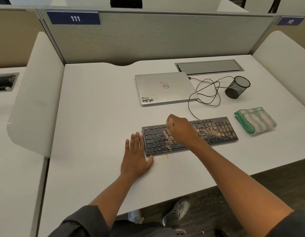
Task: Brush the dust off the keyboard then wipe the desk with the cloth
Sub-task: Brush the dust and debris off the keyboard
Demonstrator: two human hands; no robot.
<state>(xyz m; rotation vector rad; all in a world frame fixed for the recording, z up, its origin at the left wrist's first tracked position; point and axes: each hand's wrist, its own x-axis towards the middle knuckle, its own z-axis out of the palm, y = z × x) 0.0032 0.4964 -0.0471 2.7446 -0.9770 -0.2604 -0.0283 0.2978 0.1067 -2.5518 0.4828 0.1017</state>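
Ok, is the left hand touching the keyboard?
Touching. The head view shows the left hand flat on the desk, its thumb and forefinger edge against the keyboard at its left end.

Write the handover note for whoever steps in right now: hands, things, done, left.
Left hand: flat on the desk, fingers straight, thumb against the keyboard's left front corner.
Right hand: gripping the brush, blurred, over the left half of the keys.
Cloth: folded, on the desk right of the keyboard, untouched.
Done: brushing begun; some dust lies on the desk in front of the keyboard.
Left: heavy dust remains on the right half of the keys; finish brushing, then wipe the desk with the cloth.
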